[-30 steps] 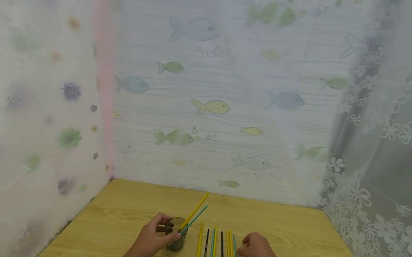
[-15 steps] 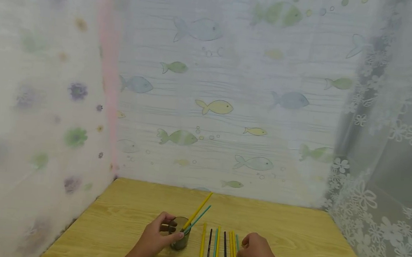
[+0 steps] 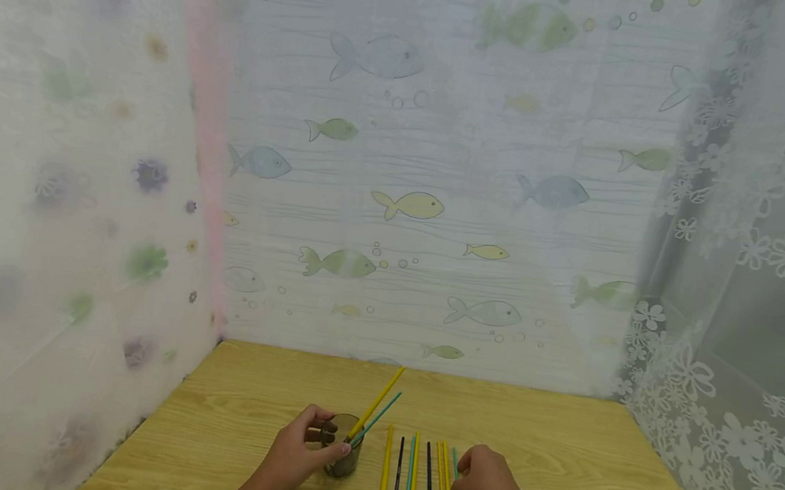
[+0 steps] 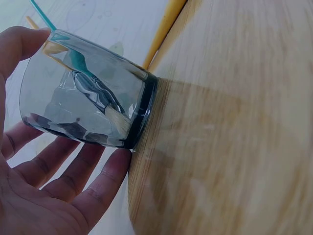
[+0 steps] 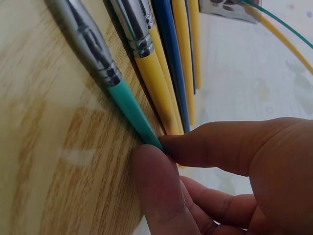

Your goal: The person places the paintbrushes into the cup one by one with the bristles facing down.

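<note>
My left hand (image 3: 305,451) holds a smoky glass cup (image 3: 341,466), its thumb at the rim and its fingers round the far side. In the cup lean a yellow-handled paintbrush (image 3: 377,403) and a teal-handled paintbrush (image 3: 382,414); bristles show through the glass (image 4: 63,98) in the left wrist view. My right hand (image 3: 489,481) pinches the handle of another teal paintbrush (image 5: 129,107) between thumb and forefinger. That brush lies at the right end of a row of brushes, its metal ferrule pointing towards the person.
Several yellow, black and teal brushes, among them a yellow paintbrush (image 3: 386,461) and a dark paintbrush (image 3: 429,485), lie side by side between the hands on the wood-grain table (image 3: 265,390). A fish-print curtain (image 3: 408,160) hangs behind the table, with further curtains on both sides.
The head view has shifted slightly. The teal brush at the right end has moved a little to the right, away from the yellow ones, with the right hand on it. The left hand stays on the cup.
</note>
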Demonstrator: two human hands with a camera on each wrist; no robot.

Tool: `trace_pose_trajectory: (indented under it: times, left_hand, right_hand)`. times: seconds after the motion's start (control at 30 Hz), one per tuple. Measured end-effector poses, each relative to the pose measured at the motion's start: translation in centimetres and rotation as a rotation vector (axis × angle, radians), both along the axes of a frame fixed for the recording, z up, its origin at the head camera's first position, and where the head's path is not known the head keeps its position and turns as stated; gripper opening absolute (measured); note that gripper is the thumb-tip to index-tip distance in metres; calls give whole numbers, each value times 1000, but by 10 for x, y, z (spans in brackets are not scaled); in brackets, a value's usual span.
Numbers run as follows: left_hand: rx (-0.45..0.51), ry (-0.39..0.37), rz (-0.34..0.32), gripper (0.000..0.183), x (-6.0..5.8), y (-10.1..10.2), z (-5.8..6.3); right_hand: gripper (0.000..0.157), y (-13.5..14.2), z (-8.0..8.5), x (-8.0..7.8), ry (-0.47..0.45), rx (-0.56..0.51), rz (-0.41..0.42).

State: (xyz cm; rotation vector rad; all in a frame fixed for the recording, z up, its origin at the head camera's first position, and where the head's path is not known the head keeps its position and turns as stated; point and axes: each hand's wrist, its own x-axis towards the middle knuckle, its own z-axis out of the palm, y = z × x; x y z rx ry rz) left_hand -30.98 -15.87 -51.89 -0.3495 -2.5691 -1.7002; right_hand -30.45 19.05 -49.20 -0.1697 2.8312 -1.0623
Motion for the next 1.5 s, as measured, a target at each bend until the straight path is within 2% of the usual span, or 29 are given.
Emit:
trace_pose_trajectory:
  times: [0.07, 0.3, 0.33, 0.4, 0.47, 0.57, 0.63, 0.7, 0.83, 0.93, 1.13, 1.27, 1.3, 1.37, 1.43, 1.5]
  left_hand:
    - [3, -3, -1, 62, 0, 0, 0]
    - [1, -6, -3, 62, 2, 0, 2]
    - [2, -7, -4, 62, 2, 0, 2]
    - [4, -9, -4, 62, 2, 0, 3]
    - [5, -9, -5, 63, 2, 0, 3]
    - [6, -6, -4, 62, 2, 0, 2]
    - [9, -7, -5, 62, 2, 0, 2]
    - [10, -10, -4, 62, 2, 0, 2]
    - [9, -9, -1, 61, 2, 1, 2]
    - [13, -11, 0, 61, 2, 1, 2]
    - [21, -25, 5, 62, 2, 0, 1]
    - [21, -24, 1, 62, 2, 0, 0]
    - [22, -23, -2, 62, 2, 0, 0]
    - [25, -20, -5, 62, 2, 0, 0]
    - [25, -20, -6, 62, 2, 0, 0]
    - [26, -21, -5, 62, 1, 0, 0]
  right_hand:
    - [26, 1, 0, 0, 17, 4, 12]
    - [26, 2, 1, -2, -11, -16, 5]
    - [24, 2, 1, -2, -17, -12, -1]
    - [8, 2, 1, -4, -18, 0, -11]
    - [18, 2, 0, -4, -15, 9, -11]
    - [21, 2, 0, -5, -26, 20, -26]
    - [10, 3, 0, -6, -38, 19, -29]
    - [13, 3, -1, -7, -45, 10, -33]
    - [37, 5, -3, -9, -32, -20, -22]
    - [40, 6, -4, -10, -28, -30, -23]
    - [35, 8, -4, -10, -68, -78, -18]
    - [7, 11, -2, -11, -104, -129, -39]
    - [12, 12, -2, -12, -110, -140, -49]
    - [33, 13, -1, -13, -119, -157, -70]
    - [37, 14, -1, -14, -126, -175, -80]
    - [33, 14, 0, -15, -130, -207, -70]
